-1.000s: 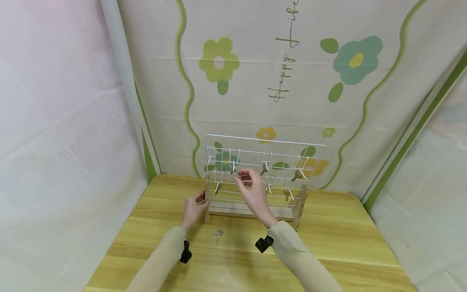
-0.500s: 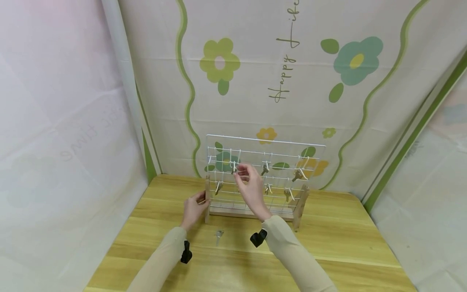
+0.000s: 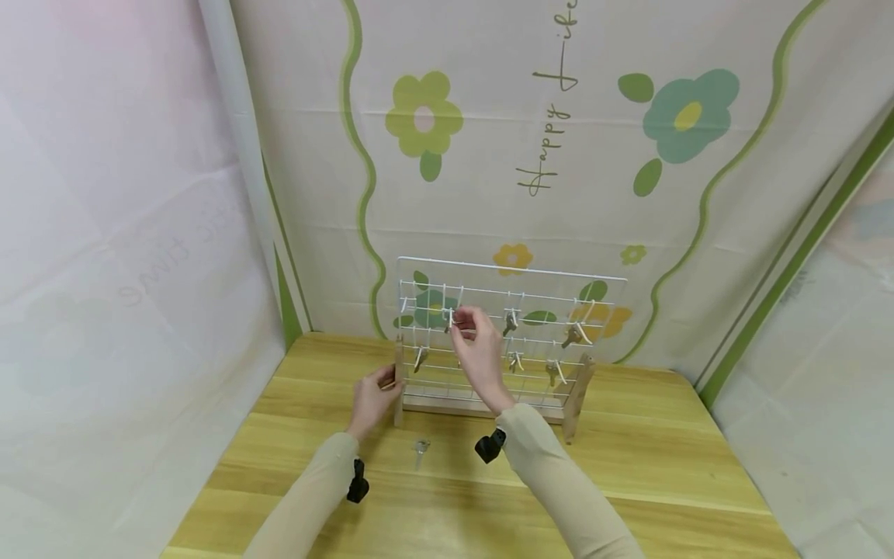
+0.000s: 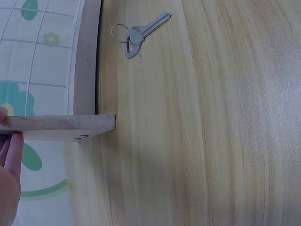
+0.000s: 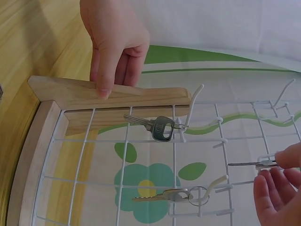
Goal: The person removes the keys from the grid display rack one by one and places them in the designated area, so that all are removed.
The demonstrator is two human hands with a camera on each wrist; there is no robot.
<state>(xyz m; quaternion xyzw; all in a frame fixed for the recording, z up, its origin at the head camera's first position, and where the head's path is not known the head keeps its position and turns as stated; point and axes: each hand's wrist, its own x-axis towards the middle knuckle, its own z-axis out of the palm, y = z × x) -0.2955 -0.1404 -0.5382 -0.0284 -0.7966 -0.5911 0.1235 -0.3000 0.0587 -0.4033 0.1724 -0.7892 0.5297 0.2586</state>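
Note:
A white wire grid rack (image 3: 513, 272) with wooden supports stands on the table, several keys hanging from its hooks. My left hand (image 3: 372, 400) grips the rack's left wooden side piece (image 4: 56, 123), thumb on one face and fingers on the other. At the upper left hook, my right hand (image 3: 480, 353) pinches a key (image 5: 242, 164) near its head; its ring is mostly hidden by the fingertips. In the right wrist view, a dark-headed key (image 5: 162, 129) and a silver key (image 5: 176, 195) hang on neighbouring hooks. A loose silver key (image 4: 136, 40) with a ring lies on the table before the rack.
More keys hang farther right, among them an upper right key (image 3: 573, 335) and a lower right key (image 3: 552, 373). A bare white hook (image 5: 284, 92) juts out beyond my right hand. Behind the rack hangs a flowered cloth (image 3: 489, 155); the wooden table (image 3: 670, 450) lies underneath.
My right hand has moved slightly left and up to the upper left hook, its fingertips now at the key there. My left hand stays on the side piece.

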